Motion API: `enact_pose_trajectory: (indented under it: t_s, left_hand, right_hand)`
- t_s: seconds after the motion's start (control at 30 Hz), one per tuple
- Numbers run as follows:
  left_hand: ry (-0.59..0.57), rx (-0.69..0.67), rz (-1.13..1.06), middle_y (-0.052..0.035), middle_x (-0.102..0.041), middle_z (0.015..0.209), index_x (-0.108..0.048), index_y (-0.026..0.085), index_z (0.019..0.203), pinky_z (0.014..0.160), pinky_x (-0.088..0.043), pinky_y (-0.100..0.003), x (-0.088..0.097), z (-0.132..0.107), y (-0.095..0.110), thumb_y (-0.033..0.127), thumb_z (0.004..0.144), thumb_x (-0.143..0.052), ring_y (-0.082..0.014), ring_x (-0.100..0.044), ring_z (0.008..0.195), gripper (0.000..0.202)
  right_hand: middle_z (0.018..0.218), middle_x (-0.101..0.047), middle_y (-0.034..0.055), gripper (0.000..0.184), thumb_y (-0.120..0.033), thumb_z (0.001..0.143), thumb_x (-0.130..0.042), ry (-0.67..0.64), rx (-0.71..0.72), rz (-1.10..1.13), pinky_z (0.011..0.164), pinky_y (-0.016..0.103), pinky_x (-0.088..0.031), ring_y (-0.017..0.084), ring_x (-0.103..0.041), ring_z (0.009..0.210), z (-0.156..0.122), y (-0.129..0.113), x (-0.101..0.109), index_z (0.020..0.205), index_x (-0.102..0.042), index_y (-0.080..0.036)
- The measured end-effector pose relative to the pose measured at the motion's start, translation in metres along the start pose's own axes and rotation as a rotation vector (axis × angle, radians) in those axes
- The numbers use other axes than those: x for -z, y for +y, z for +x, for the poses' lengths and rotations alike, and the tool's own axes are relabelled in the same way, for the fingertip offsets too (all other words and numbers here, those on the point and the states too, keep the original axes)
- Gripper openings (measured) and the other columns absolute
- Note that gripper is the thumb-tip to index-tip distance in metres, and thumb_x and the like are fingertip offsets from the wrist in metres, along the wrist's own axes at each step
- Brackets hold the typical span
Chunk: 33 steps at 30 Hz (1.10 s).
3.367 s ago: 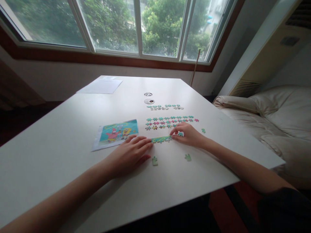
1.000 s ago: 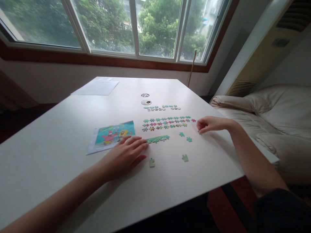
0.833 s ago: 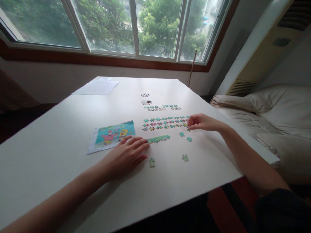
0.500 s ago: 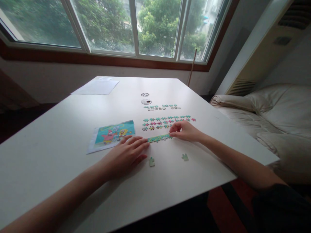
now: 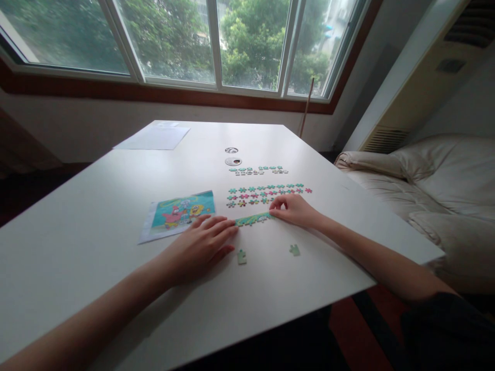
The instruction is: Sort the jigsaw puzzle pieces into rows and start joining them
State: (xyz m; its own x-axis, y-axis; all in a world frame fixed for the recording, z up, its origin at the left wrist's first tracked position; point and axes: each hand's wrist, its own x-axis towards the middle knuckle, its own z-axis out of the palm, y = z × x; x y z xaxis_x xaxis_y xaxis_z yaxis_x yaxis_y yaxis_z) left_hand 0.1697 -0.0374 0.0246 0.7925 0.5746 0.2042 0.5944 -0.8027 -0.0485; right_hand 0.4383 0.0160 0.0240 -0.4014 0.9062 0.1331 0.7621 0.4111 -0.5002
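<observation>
A strip of joined jigsaw puzzle pieces (image 5: 253, 220), green with a pale patch, lies on the white table. My left hand (image 5: 204, 237) rests flat with its fingers stretched out, fingertips at the strip's left end. At the right end, my right hand (image 5: 292, 208) pinches a puzzle piece between thumb and forefinger; the fingers mostly hide it. Two loose pale-green pieces lie nearer to me, one puzzle piece (image 5: 242, 257) by my left thumb and another puzzle piece (image 5: 294, 250) below my right hand. Beyond the strip are rows of loose puzzle pieces (image 5: 270, 187).
A cartoon picture sheet (image 5: 174, 214) lies partly beside my left fingers. Farther back are more puzzle pieces (image 5: 249, 173), two round table holes (image 5: 233, 162) and a white paper sheet (image 5: 154, 139). A cream sofa (image 5: 417, 175) stands to the right of the table.
My right hand has shifted very slightly at the strip's right end. My left hand and the loose pieces stay where they were.
</observation>
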Motion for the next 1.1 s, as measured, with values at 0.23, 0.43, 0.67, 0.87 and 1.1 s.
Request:
enact_pose_trajectory:
  t_s: [0.23,0.43,0.67,0.87,1.1]
  left_hand:
    - [-0.001,0.003,-0.010,-0.0066,-0.054,0.119,-0.049,0.019,0.115,0.093,-0.032,-0.041,0.000,0.001,0.000,0.035,0.089,-0.036,-0.0244,-0.044,0.111,0.034]
    - [0.008,0.003,-0.009,-0.0063,-0.054,0.119,-0.050,0.020,0.115,0.093,-0.031,-0.041,-0.001,0.001,-0.001,0.035,0.089,-0.036,-0.0242,-0.044,0.111,0.033]
    - [-0.003,0.015,0.016,-0.0070,-0.053,0.120,-0.050,0.020,0.115,0.093,-0.031,-0.041,-0.002,-0.003,-0.005,0.035,0.089,-0.036,-0.0248,-0.043,0.112,0.033]
    - [-0.009,0.027,0.025,-0.0069,-0.053,0.120,-0.050,0.020,0.116,0.093,-0.031,-0.042,-0.003,-0.003,-0.007,0.035,0.089,-0.035,-0.0251,-0.043,0.112,0.034]
    - [0.000,0.031,0.035,-0.0069,-0.053,0.120,-0.049,0.021,0.116,0.093,-0.031,-0.042,-0.004,-0.003,-0.009,0.036,0.089,-0.035,-0.0249,-0.043,0.112,0.034]
  right_hand:
    - [0.069,-0.062,-0.0001,0.014,-0.030,0.072,-0.058,0.003,0.055,-0.026,0.061,0.022,-0.033,0.011,-0.051,0.062,0.000,0.002,-0.002,0.076,-0.066,-0.020]
    - [0.069,-0.062,0.0005,0.016,-0.029,0.075,-0.055,-0.012,0.102,-0.028,0.060,0.022,-0.033,0.010,-0.050,0.062,0.000,0.002,0.005,0.077,-0.066,-0.019]
    - [0.071,-0.061,0.0021,0.023,-0.035,0.075,-0.052,-0.196,0.095,-0.034,0.058,0.022,-0.034,0.011,-0.048,0.061,-0.008,0.022,0.049,0.081,-0.065,-0.017]
    - [0.074,-0.060,0.0030,0.032,-0.045,0.067,-0.059,-0.483,-0.006,-0.025,0.058,0.023,-0.036,0.014,-0.051,0.069,-0.016,0.038,0.072,0.081,-0.064,-0.017]
    - [0.073,-0.058,0.0020,0.035,-0.046,0.062,-0.064,-0.594,-0.036,0.006,0.058,0.023,-0.037,0.013,-0.050,0.067,-0.016,0.038,0.069,0.080,-0.061,-0.016]
